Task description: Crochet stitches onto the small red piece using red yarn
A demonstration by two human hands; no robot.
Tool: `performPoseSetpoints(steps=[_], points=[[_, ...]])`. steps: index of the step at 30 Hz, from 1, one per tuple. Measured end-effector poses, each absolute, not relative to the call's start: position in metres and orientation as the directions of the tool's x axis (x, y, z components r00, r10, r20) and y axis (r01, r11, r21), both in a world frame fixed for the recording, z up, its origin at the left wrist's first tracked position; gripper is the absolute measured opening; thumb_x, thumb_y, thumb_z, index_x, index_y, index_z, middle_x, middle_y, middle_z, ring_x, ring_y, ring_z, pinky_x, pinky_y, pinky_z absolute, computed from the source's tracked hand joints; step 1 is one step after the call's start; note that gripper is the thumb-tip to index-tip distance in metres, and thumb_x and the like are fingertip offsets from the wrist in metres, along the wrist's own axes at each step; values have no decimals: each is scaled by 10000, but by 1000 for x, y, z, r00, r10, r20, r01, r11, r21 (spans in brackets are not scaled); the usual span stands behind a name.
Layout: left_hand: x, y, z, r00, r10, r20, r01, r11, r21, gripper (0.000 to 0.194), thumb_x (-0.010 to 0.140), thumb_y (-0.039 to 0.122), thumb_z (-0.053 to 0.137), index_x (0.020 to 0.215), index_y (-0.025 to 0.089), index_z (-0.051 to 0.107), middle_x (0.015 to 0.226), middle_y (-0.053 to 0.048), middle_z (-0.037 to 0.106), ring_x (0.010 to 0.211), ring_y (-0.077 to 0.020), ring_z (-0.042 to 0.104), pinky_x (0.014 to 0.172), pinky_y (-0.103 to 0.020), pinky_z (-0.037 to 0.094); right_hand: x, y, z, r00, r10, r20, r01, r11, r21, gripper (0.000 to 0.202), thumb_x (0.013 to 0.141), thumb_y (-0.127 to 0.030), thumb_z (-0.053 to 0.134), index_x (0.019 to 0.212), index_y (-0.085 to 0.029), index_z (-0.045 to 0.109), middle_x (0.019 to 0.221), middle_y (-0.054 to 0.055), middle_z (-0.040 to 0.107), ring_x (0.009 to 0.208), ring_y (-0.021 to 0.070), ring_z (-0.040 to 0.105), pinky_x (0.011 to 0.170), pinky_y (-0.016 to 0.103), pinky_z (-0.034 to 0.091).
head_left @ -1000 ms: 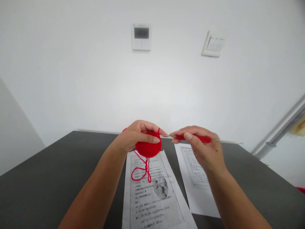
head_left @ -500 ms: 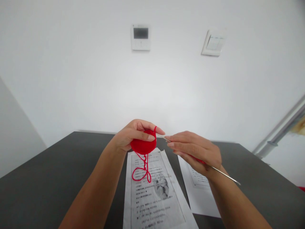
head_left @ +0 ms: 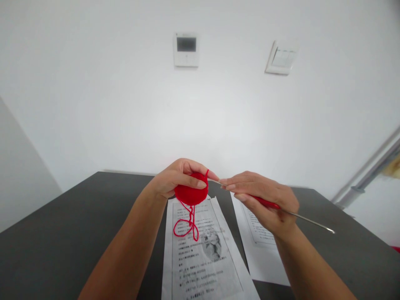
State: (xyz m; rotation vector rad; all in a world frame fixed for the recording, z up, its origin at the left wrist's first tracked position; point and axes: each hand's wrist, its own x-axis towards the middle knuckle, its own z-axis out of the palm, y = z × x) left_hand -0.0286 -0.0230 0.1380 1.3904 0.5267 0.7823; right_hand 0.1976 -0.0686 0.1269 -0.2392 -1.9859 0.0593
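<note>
My left hand (head_left: 183,177) pinches a round red crocheted piece (head_left: 190,195) between thumb and fingers. A strand of red yarn (head_left: 194,223) hangs below it in loose loops, and another strand passes over my left index finger. My right hand (head_left: 264,200) is closed on a crochet hook (head_left: 264,202) with a red grip and metal ends. The hook's thin front end points left and meets the upper right edge of the red piece. Its rear end sticks out to the lower right, past my wrist. The stitch at the hook's tip is too small to make out.
Under my hands a printed sheet with a picture (head_left: 206,266) lies on the dark table (head_left: 103,208). A second printed sheet (head_left: 265,258) lies to its right. The white wall behind carries a screen panel (head_left: 186,50) and a light switch (head_left: 282,57).
The hook has turned in my right hand; its rear end now reaches farther right and more of the red grip shows. Both hands appear slightly farther right in view.
</note>
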Motion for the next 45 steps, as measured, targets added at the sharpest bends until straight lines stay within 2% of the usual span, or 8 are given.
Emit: performPoseSetpoints(steps=[8, 20, 28, 32, 35, 39, 42, 45], points=[[-30, -23, 139, 672, 729, 131, -177, -13, 984, 200, 604, 156, 784, 801, 125, 778, 544, -18, 652, 422, -57, 476, 415, -179, 329, 202, -69, 133, -474, 182, 862, 133, 982, -134, 301, 860, -80, 605, 1100, -226, 713, 920, 76, 784, 917, 243, 746, 727, 370, 630], [-18, -26, 141, 637, 753, 164, -15, -201, 980, 131, 575, 208, 821, 660, 138, 750, 634, -36, 690, 556, -113, 577, 558, -232, 456, 212, -68, 132, -382, 514, 768, 20, 836, -549, 120, 870, -184, 649, 889, -202, 766, 804, 56, 777, 726, 196, 741, 662, 326, 629], [-17, -29, 142, 596, 774, 212, 2, -265, 964, 102, 604, 191, 804, 633, 143, 719, 698, -29, 704, 640, -128, 591, 673, -269, 468, 193, -57, 122, -247, 728, 640, -287, 576, -765, 140, 846, -301, 690, 821, -173, 743, 633, 30, 748, 484, 149, 682, 496, 276, 606], [-17, -30, 142, 568, 797, 206, -54, -214, 975, 139, 597, 200, 812, 621, 139, 690, 661, -15, 687, 621, -122, 580, 647, -256, 455, 180, -53, 116, -139, 750, 647, -394, 557, -731, 122, 838, -315, 697, 843, -200, 737, 652, 16, 759, 466, 134, 674, 466, 243, 595], [-16, -29, 141, 537, 819, 204, -78, -193, 978, 163, 579, 199, 828, 637, 140, 687, 668, -13, 695, 620, -116, 582, 638, -245, 447, 174, -53, 110, -63, 702, 709, -343, 652, -676, 108, 862, -293, 670, 881, -213, 741, 752, 32, 782, 531, 148, 701, 508, 273, 610], [-15, -27, 140, 553, 813, 185, -94, -160, 983, 182, 564, 181, 841, 679, 146, 704, 682, -6, 704, 635, -108, 594, 664, -238, 456, 177, -56, 105, -74, 536, 841, -80, 838, -541, 139, 900, -219, 616, 955, -236, 742, 879, 43, 783, 653, 169, 723, 614, 332, 618], [-14, -25, 138, 549, 811, 202, -119, -163, 979, 221, 559, 169, 842, 750, 151, 733, 758, -24, 734, 696, -120, 626, 695, -240, 468, 185, -59, 109, -225, 357, 907, 189, 929, -318, 216, 871, -122, 626, 1006, -249, 736, 986, 52, 770, 889, 202, 728, 758, 351, 600], [-11, -25, 137, 552, 808, 207, -115, -173, 978, 225, 597, 178, 819, 809, 153, 749, 790, -36, 744, 725, -130, 641, 704, -246, 476, 191, -60, 115, -303, 254, 918, 281, 945, -169, 211, 844, -88, 641, 979, -231, 720, 926, 54, 762, 851, 193, 719, 734, 330, 579]])
